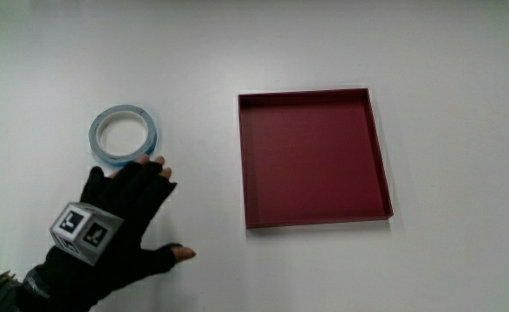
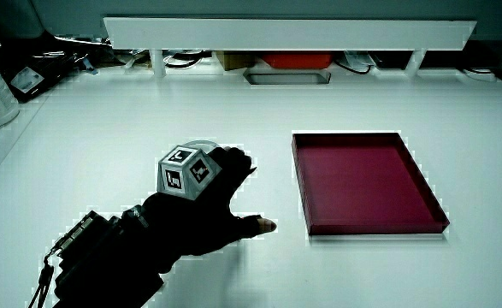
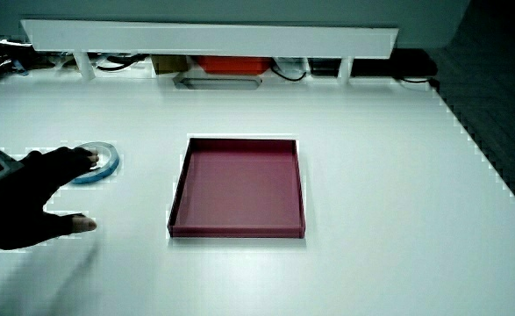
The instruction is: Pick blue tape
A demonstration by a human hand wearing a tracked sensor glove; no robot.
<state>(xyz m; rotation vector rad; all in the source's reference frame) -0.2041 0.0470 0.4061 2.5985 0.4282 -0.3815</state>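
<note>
The blue tape (image 1: 124, 134) is seen lying flat on the white table (image 1: 445, 52), beside the red tray (image 1: 313, 158) and just farther from the person than the hand (image 1: 115, 217). The fingers (image 1: 146, 169) are spread, nothing held, their tips at the roll's nearer rim; a short forward reach is judged enough.

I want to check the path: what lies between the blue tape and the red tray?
Nothing: in the main view only bare white table separates the blue tape from the red tray. The hand sits beside the tape, nearer the person.
</note>
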